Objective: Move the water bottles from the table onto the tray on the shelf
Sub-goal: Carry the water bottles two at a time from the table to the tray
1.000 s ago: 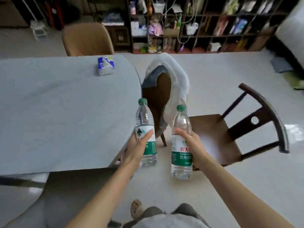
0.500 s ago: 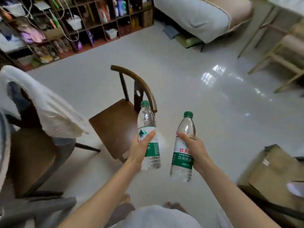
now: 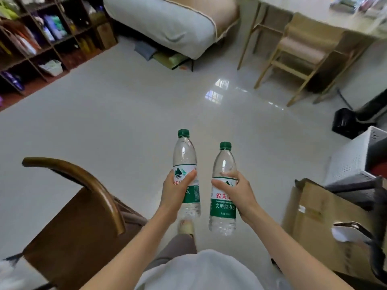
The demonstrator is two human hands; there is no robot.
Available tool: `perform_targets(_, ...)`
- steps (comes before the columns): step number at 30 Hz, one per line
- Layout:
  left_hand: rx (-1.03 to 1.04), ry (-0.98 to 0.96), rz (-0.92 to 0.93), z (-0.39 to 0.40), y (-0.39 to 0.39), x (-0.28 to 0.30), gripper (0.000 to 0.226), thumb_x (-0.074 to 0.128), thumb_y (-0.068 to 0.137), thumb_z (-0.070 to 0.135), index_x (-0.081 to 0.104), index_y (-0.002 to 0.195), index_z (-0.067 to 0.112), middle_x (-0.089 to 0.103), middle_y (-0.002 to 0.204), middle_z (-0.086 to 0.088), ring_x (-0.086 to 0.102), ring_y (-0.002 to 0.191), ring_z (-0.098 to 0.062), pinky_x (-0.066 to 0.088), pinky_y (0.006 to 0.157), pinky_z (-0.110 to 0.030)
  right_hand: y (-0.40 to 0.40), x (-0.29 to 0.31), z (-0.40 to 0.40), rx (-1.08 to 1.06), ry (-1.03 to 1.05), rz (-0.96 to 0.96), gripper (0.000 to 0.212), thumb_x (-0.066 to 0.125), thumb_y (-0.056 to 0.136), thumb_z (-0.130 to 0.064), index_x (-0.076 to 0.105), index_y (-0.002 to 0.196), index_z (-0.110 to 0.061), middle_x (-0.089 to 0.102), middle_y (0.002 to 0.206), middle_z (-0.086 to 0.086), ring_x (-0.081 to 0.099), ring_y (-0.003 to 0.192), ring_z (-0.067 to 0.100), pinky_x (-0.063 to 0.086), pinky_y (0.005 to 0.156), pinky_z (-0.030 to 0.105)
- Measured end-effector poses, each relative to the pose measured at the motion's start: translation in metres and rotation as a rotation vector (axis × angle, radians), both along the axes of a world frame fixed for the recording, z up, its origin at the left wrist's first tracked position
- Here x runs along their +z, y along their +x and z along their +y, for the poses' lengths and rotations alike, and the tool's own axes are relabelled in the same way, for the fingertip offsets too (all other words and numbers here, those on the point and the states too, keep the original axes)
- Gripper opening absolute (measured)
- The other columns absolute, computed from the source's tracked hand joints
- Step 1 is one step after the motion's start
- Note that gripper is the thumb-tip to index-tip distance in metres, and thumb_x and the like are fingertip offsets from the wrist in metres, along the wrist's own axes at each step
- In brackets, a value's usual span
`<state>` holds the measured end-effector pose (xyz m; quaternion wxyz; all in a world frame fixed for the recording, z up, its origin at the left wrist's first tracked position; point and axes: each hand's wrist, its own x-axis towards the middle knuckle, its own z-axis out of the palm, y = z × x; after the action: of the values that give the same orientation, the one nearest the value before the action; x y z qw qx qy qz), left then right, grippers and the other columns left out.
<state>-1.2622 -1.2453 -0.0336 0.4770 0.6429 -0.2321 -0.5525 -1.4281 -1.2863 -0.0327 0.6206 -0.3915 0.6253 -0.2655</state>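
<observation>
since half a second ago my view swings further right: the brown wooden chair (image 3: 79, 216) slides to the lower left, the bed (image 3: 167, 21) and the light wooden chair (image 3: 297, 51) come up top, a cardboard box (image 3: 326, 225) and a white perforated cabinet (image 3: 356, 158) show at right. grips unchanged. my left hand (image 3: 178, 191) wraps the left water bottle (image 3: 185, 164) around the label, thumb across the front. my right hand (image 3: 235, 193) wraps the right water bottle (image 3: 224, 197) at the top of the label. both bottles are upright with green caps up, long axes roughly vertical, just beside each other but not touching, carried over the tiled floor (image 3: 125, 126). the tray isn't in view, and i can't tell which shelf is meant; the cubby shelving (image 3: 41, 38) sits far upper left, well apart from both hands. judging by that, i'm mid-carry. if that shelving is the target, my left hand is nearer. the table is out of view too.
</observation>
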Motion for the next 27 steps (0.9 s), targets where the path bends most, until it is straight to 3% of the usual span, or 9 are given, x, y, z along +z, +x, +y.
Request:
perform_targets(8,-0.081,-0.019,-0.081,-0.202,0.035,0.013,0.038,0.065,0.088,0.035,0.053,0.12,0.019,0.069,0.106,-0.007,0.07,0.09,-0.025,0.06,0.075,-0.038,0.033,0.019,-0.188,-0.102,-0.067,-0.035,0.04,0.076,0.079,-0.019,0.05,0.11,-0.017,0.067,0.096,0.009,0.069,0.072,0.021,0.055,0.054,0.024)
perform_targets(13,-0.088,-0.007,-0.135,-0.322,0.054,0.0,0.035,0.066,0.087,0.034,0.054,0.117,0.021,0.068,0.104,-0.004,0.069,0.089,-0.021,0.057,0.066,-0.028,0.054,0.002,-0.325,-0.07,-0.061,-0.033,0.034,0.077,0.077,-0.023,0.05,0.097,-0.024,0.067,0.097,0.013,0.07,0.078,0.028,0.059,0.065,0.035)
perform_targets(20,0.171,0.041,-0.104,-0.484,0.1,-0.003,0.031,0.067,0.087,0.034,0.057,0.113,0.021,0.069,0.101,-0.006,0.068,0.088,-0.023,0.055,0.067,-0.029,0.111,-0.003,-0.533,0.096,-0.004,-0.049,0.044,0.078,0.076,-0.023,0.052,0.111,-0.017,0.067,0.098,0.013,0.07,0.078,0.027,0.059,0.064,0.035)
perform_targets(27,0.407,0.038,-0.1,-0.62,0.194,0.011,0.029,0.066,0.087,0.035,0.058,0.112,0.023,0.07,0.101,-0.005,0.069,0.09,-0.022,0.057,0.072,-0.033,0.233,0.014,-0.709,0.334,-0.002,-0.056,0.046,0.079,0.073,-0.022,0.053,0.11,-0.016,0.067,0.1,0.017,0.07,0.074,0.026,0.057,0.059,0.033)
